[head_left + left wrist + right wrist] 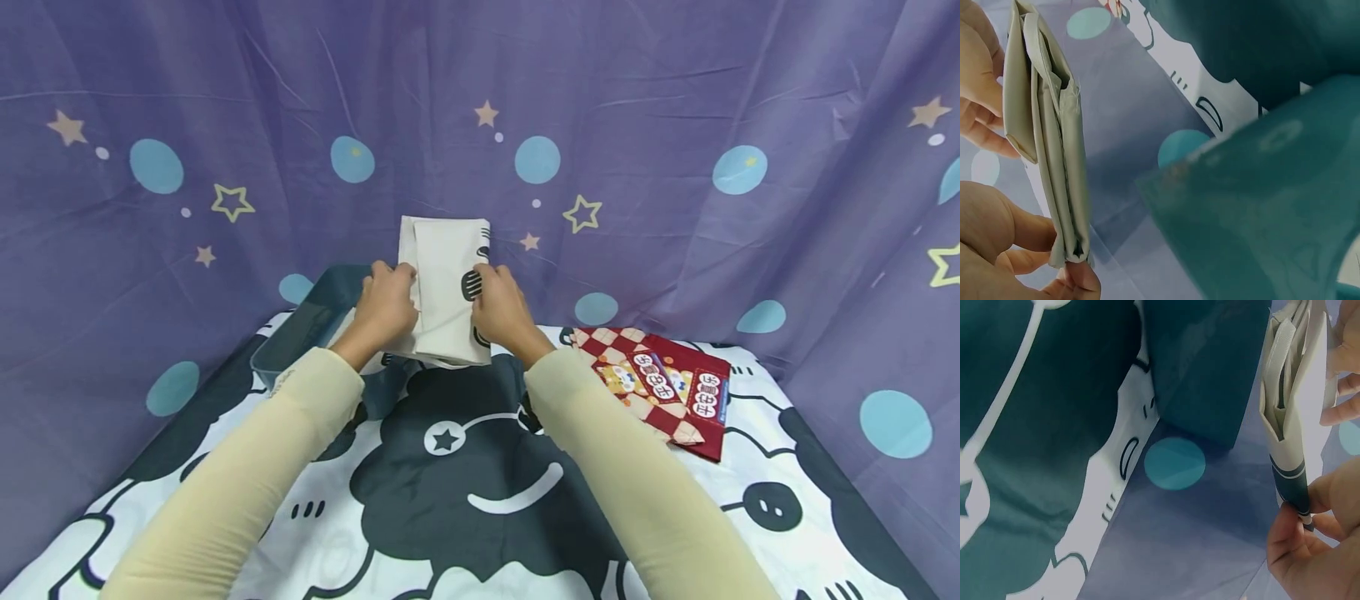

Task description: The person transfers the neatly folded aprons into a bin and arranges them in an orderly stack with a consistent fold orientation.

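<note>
Both hands hold up a folded white cloth [447, 292] with dark printed shapes, layered into a flat upright bundle. On its left edge, my left hand [388, 307] pinches the layers between thumb and fingers. The right hand [501, 307] pinches the opposite edge, beside a dark striped print. In the left wrist view the cloth [1063, 162] is seen edge-on, its stacked layers and a strap-like band showing. From the right wrist view, the cloth's [1291, 419] lower corner with a dark print sits between thumb and fingertips.
A dark teal plastic bin [300, 325] stands behind and below the left hand, with something white partly visible inside. To the right lie red checkered packages [660, 383] with cartoon pictures. The table has a black-and-white sheep-print cover [480, 492]; a purple curtain [637, 100] hangs behind.
</note>
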`<state>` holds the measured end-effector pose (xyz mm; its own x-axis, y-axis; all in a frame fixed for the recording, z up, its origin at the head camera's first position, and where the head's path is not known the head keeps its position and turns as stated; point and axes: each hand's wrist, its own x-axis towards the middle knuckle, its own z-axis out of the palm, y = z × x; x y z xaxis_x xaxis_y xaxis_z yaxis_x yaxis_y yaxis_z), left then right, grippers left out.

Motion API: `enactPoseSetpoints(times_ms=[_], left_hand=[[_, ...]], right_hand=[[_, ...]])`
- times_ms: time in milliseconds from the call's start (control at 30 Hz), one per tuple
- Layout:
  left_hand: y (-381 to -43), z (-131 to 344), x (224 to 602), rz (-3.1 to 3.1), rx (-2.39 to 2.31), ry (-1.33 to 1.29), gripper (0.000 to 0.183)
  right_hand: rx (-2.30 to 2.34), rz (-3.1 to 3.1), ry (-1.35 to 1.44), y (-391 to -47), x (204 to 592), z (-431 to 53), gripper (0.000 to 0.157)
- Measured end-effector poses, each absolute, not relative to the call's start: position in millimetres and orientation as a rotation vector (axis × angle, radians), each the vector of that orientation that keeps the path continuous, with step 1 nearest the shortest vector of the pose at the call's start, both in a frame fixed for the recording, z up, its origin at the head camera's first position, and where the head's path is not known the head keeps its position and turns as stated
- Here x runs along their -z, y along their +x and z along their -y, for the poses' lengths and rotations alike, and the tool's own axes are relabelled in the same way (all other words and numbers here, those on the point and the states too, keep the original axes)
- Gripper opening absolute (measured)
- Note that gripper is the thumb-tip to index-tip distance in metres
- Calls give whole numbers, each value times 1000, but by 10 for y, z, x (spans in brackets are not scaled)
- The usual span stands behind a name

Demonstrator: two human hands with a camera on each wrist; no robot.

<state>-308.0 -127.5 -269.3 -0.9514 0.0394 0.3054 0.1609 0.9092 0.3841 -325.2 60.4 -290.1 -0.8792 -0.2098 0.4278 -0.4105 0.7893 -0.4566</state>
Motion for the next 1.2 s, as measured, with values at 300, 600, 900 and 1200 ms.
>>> enactPoseSetpoints(times_ms=[300,600,900,1200], left_hand=[[-3081,1507,2677,2776,597,-107,54],[-3061,1718,2650,2743,604,-93,53],[-3127,1979,2671,2687,573,-161,52],[-3150,2224,2709,2640,552,-183,52]], right_hand=[[-837,2600,514,-3226,2879,-387,49],[-875,2567,523,-3222,2889,-174,46],[-1033,2541,458,-3249,2885,56,45],[-1113,2508,472,-3259,2910,284,44]])
